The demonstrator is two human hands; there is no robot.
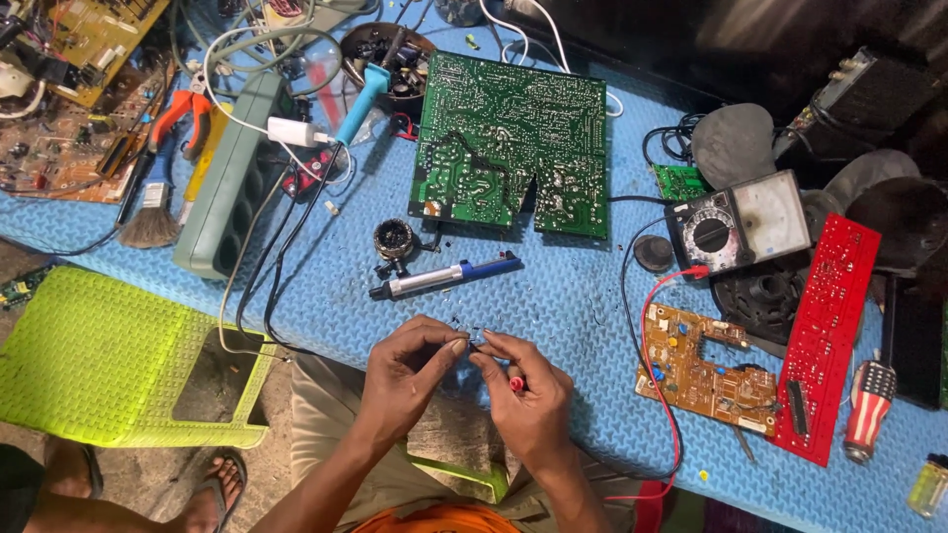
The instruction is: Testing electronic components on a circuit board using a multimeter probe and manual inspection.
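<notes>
Over blue matting [553, 296], left hand [405, 375] and right hand [528, 395] each pinch shut on a tiny, indistinct part [472, 344].

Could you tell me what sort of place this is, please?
Probably an electronics repair bench: a green circuit board, an analogue multimeter and a soldering iron lie on a blue foam mat.

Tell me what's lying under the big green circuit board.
The green circuit board lies solder side up on the blue foam mat. A white cable and a black wire emerge at its right edge. Its component side and anything beneath are hidden.
</notes>
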